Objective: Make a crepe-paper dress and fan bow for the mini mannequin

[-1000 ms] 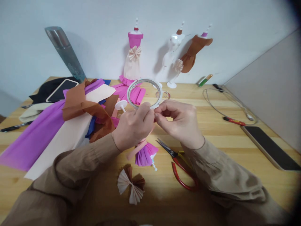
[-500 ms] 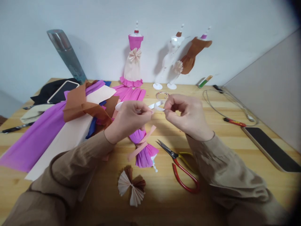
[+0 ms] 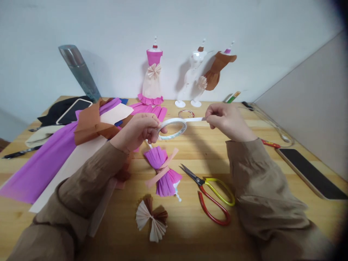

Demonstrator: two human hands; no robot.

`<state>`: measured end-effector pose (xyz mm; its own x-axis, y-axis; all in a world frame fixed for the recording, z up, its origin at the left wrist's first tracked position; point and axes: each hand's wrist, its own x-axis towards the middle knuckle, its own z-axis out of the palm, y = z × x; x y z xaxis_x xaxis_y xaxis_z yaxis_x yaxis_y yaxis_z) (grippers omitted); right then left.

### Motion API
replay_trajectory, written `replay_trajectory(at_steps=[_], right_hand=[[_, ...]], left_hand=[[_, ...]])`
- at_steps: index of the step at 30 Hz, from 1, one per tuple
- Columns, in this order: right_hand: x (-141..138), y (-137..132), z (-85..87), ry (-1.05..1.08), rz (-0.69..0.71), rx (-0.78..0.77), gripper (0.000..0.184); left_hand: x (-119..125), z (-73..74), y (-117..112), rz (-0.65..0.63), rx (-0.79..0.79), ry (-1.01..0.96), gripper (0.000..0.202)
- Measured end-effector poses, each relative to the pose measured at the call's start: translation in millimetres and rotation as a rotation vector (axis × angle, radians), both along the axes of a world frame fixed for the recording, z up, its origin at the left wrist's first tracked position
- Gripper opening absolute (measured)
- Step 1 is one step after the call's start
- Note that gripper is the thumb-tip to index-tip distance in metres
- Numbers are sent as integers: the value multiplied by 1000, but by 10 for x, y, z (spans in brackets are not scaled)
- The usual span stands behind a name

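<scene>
My left hand [image 3: 145,129] grips a roll of white tape [image 3: 181,131] by its left side, above the middle of the table. A narrow strip pulled off the roll runs to the right, and my right hand [image 3: 224,119] pinches its free end. Under the roll lies a small mannequin in a purple crepe-paper dress [image 3: 163,172], crossed by pink paper bands. To its right rest scissors [image 3: 201,182] with one red and one yellow handle, blades a little apart. A pleated paper bow [image 3: 152,219] in cream and brown lies closest to me.
Dressed mannequins, one pink and cream [image 3: 153,81], one brown [image 3: 217,70], stand by the wall beside a bare white one [image 3: 192,78]. Coloured paper sheets [image 3: 51,163] and a flask [image 3: 81,72] are at left. A phone [image 3: 312,172] and cable lie at right.
My right hand has moved right, away from the left, drawing out a straight strip of tape. The roll now shows as a ring in my left hand.
</scene>
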<state>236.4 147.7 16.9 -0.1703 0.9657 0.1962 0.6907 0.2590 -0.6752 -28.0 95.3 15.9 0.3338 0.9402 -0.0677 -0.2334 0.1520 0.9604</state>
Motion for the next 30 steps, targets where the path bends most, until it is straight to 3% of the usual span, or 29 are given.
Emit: replay_trajectory(at_steps=[5,12,16,21,24,27,28,30], right_hand=[[119,100,-50,-114,-153,-60,13],[238,254,-183,-275,-233,-216,13],[261,320,-304,-394,-206,-329,13],[237,343,-370,-471,-159,-401,10],[243,306,-275,-518,-263,-277,15],[225,177,-117,-464,-375,-47,27],[193,106,-68,-353,-369,42,25],[67,-72,2,-70,-224,118,18]], left_hand=[[-31,7,45,60,-9,-43,7],[-56,42,96,171,-81,-132,13],[-81,26,125,254,-65,-229,16],[-69,28,109,227,-84,-221,18],[-48,45,89,213,-97,-223,19],[-20,55,66,210,-110,-233,20],[-6,58,55,208,-114,-232,20],[29,61,26,205,-118,-233,20]])
